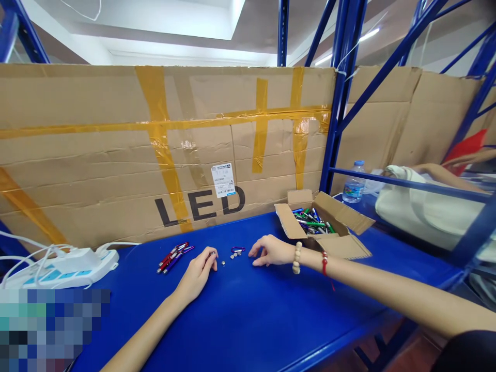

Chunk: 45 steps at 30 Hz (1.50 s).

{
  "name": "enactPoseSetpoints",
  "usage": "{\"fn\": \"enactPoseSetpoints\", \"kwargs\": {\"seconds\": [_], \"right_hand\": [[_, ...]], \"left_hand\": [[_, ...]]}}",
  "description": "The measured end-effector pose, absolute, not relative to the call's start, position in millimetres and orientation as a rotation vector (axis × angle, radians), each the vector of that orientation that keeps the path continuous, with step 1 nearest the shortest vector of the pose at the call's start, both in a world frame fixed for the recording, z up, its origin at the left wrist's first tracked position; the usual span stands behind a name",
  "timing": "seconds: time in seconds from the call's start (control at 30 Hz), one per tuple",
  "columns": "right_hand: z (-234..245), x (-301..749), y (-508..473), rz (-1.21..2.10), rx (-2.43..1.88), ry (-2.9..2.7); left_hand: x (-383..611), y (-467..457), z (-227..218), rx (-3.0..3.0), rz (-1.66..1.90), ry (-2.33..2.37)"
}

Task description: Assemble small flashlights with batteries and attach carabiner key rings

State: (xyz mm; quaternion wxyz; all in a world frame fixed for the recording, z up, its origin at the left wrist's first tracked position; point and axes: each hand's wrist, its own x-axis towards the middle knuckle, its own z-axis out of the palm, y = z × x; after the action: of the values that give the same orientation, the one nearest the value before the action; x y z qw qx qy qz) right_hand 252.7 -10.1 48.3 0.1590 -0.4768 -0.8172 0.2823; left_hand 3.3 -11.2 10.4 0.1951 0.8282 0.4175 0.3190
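Note:
My left hand [199, 269] rests on the blue tabletop, its fingertips pinched together. Whatever lies in the pinch is too small or hidden to name. Just right of those fingertips is one small round silver piece [223, 263]. More silver discs [234, 255] lie between my hands, next to a purple carabiner clip [237, 249]. My right hand [272, 251] hovers at or touches the table right of the clip, its thumb and fingers apart with nothing between them. Left of my left hand sits a pile of slim red and purple metal tubes [175, 258] with silver ends.
An open cardboard box [289, 221] full of green, blue and silver tubes stands behind my right forearm. A white power strip [73, 266] with cables lies at left. Beyond the blue rack post are a water bottle [354, 183], a pale bag [411, 206] and another person's arm.

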Motion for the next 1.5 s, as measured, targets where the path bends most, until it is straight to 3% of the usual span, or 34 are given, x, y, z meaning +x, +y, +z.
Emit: {"fn": "enactPoseSetpoints", "kwargs": {"seconds": [0.13, 0.3, 0.43, 0.6, 0.87, 1.17, 1.5], "right_hand": [[90.5, 281.3, -9.0, 0.579, -1.439, -2.286], [118.5, 353.3, 11.7, 0.209, -1.856, -2.158], [98.8, 388.0, 13.2, 0.289, -2.141, -2.258], [73.9, 392.0, 10.1, 0.421, -2.093, -2.454], [68.9, 396.9, 20.8, 0.232, -2.212, -2.435], [65.7, 393.7, 28.0, 0.319, -2.166, -2.44], [58.5, 384.6, 20.6, 0.198, -2.18, -2.415]], "left_hand": [[2.9, -10.9, 10.5, 2.317, 0.895, 1.169], [2.4, -8.7, 9.2, 2.319, 0.922, 1.173], [3.4, -9.2, 9.1, 2.359, 0.894, 1.173], [4.1, -13.9, 10.6, 2.424, 0.865, 1.166], [3.0, -11.9, 6.6, 2.374, 0.95, 1.169], [6.1, -5.9, 1.1, 2.388, 0.928, 1.204], [9.3, -10.1, 2.4, 2.283, 1.097, 1.222]]}}
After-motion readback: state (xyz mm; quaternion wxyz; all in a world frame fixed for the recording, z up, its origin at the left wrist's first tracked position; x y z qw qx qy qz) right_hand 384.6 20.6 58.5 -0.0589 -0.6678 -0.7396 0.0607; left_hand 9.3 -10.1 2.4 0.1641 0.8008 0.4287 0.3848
